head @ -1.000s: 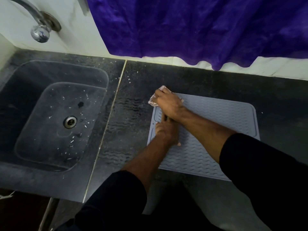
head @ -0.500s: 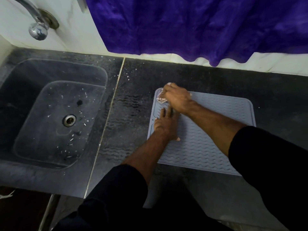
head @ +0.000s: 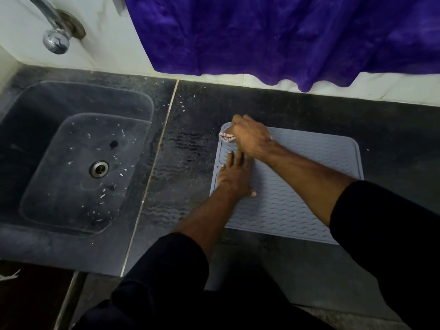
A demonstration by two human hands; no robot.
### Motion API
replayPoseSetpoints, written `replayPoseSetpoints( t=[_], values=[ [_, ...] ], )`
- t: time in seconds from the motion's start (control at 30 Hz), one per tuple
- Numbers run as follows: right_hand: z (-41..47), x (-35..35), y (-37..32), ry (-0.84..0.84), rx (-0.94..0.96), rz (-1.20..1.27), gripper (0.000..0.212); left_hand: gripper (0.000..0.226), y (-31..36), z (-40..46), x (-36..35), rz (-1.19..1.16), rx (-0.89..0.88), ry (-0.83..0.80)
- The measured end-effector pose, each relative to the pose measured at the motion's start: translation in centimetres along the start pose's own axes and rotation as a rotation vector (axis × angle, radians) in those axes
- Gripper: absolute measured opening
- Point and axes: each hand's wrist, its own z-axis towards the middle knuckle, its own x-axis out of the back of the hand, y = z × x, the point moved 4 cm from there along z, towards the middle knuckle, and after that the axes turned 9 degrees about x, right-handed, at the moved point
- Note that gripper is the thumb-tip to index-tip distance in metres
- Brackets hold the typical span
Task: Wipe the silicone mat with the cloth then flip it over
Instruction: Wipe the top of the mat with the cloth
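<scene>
A grey silicone mat (head: 302,186) with wavy ridges lies flat on the dark stone counter (head: 190,144). My right hand (head: 250,136) presses a small crumpled pale cloth (head: 226,136) onto the mat's far left corner; most of the cloth is hidden under the hand. My left hand (head: 234,177) lies flat, fingers spread, on the mat's left side just below the right hand, holding the mat down.
A dark sink (head: 78,163) with a metal drain (head: 98,169) and white flecks lies to the left. A chrome tap (head: 56,41) sticks out of the white wall. A purple cloth (head: 273,34) hangs over the wall behind the counter.
My right hand and the cloth slid a little from off the mat's left edge onto its far left corner. My left hand opened flatter on the mat.
</scene>
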Motion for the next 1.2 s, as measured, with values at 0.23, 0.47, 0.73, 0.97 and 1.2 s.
replayPoseSetpoints(
  t=[0.23,0.47,0.73,0.97,1.2],
  values=[
    [-1.5,-1.4,-1.2,-0.045,0.063,-0.015,0.038,0.107,-0.4,-0.3,-0.6,0.021,0.008,0.034],
    [-0.8,-1.2,-0.5,-0.066,-0.009,-0.048,0.036,0.092,-0.3,-1.7,-1.9,0.034,0.042,0.162],
    [-1.3,-0.2,0.4,0.005,-0.126,0.093,0.034,0.086,-2.2,-1.9,-3.3,-0.033,-0.074,0.087],
    [-4.1,-1.6,-2.4,-0.084,-0.011,0.130,0.029,0.089,-2.6,-2.2,-3.2,-0.075,-0.108,0.101],
    [-3.4,-0.4,-3.7,-0.056,-0.036,0.198,0.033,0.072,-2.9,-3.2,-4.0,-0.039,-0.047,0.211]
  ],
)
